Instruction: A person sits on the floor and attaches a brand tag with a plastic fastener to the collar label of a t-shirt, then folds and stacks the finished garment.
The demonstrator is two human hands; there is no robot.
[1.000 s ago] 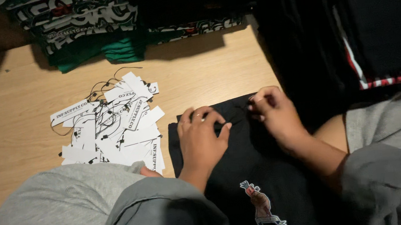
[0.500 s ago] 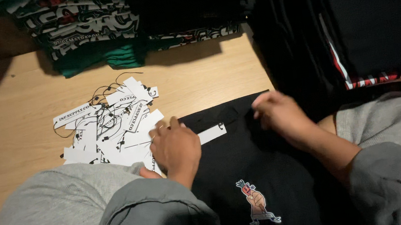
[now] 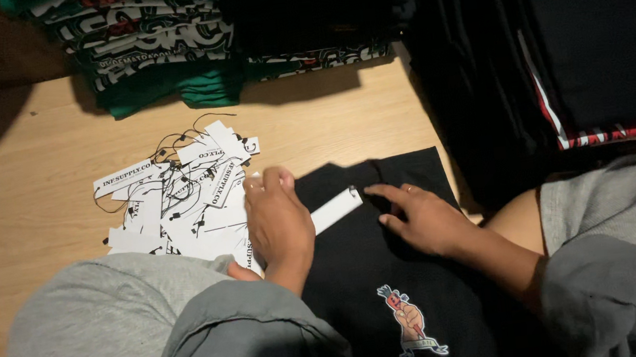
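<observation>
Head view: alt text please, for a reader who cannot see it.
A person's left hand holds a white paper tag over a black garment while the right hand presses the cloth. A pile of tags lies on the wooden floor beside stacked clothes.

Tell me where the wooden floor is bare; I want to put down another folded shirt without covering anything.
Bare light wooden floor lies left of the heap of white paper tags, and a strip runs between the stacked green printed shirts and the black shirt. It is crowded around the left hand holding a white tag, the right hand, and the dark garment pile.
</observation>
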